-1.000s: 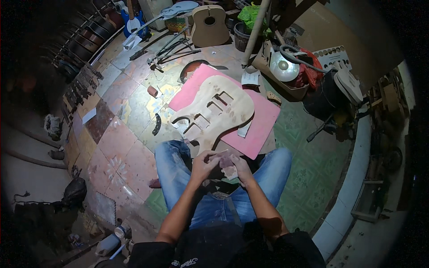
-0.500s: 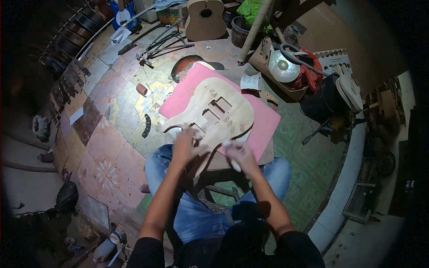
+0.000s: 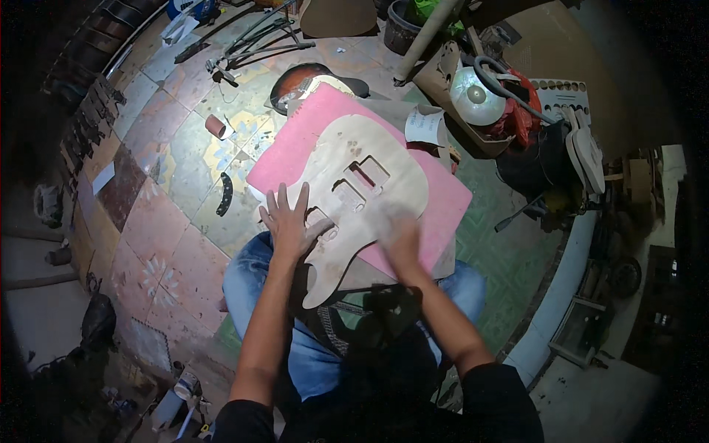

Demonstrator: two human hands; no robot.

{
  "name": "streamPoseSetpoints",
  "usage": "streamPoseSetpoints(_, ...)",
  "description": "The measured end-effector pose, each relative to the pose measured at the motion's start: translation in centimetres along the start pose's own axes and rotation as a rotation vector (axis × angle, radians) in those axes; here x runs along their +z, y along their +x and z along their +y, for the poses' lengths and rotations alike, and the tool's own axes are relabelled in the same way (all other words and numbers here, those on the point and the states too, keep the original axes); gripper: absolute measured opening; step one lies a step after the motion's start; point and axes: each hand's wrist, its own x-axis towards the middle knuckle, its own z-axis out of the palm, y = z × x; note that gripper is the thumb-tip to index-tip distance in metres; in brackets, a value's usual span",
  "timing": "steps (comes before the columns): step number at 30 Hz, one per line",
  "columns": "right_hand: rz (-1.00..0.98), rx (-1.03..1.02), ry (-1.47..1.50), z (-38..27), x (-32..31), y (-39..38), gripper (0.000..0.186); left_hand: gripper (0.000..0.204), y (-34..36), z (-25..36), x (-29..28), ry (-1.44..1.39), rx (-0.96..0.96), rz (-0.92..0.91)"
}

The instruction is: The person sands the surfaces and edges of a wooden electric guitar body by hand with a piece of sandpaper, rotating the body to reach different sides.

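In the head view I see a pale wooden guitar body (image 3: 395, 188) lying aslant on a pink sheet (image 3: 450, 193), filling its middle and passing over its near left edge, where 1 tapering end sticks out toward the person's lap. 3 rectangular cavities are cut into its upper face, running in a slanting row.

The left hand (image 3: 289, 225) rests palm down on the wood by the sheet's near left edge, its fingers fanned wide and grasping nothing, its thumb beside the closest cavity. The right hand (image 3: 399, 235) is over the body's near right curve, toward the sheet's near corner; it is so blurred that I can't tell whether it holds anything.

Just beyond the sheet's far corner lies a dark sunburst piece (image 3: 286, 88). A curled white paper (image 3: 426, 127) sits along its far right edge. Out past its left corner, on the tiled floor (image 3: 166, 214), are a reddish-brown roll (image 3: 215, 126) and a curved black strip (image 3: 224, 195).
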Motion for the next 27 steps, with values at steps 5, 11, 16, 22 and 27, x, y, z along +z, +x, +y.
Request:
streamPoseSetpoints(5, 0.114, 0.195, -0.183, 1.5, 3.2, -3.2, 0.032, 0.115, 0.5, 0.9, -0.2, -0.008, -0.028, 0.018)
streamPoseSetpoints(11, -0.003, 0.105, -0.028, 0.8, -1.2, -2.3, 0.025, 0.117, -0.2, 0.4, -0.4, -0.018, -0.046, -0.042)
streamPoseSetpoints(16, 0.102, 0.433, -0.074, -0.1, 0.9, -3.5, 0.028, 0.113, 0.1, 0.4, 0.1, -0.013, -0.046, -0.035)
streamPoseSetpoints(22, -0.107, 0.111, 0.086, 1.3, -0.6, -3.9, 0.038, 0.11, 0.0, -0.5, -0.5, 0.0, -0.029, -0.048)
streamPoseSetpoints(27, 0.165, 0.555, -0.102, 1.2, -0.8, 0.1, 0.039, 0.109, 0.4, 1.5, -1.0, -0.014, -0.037, -0.06)
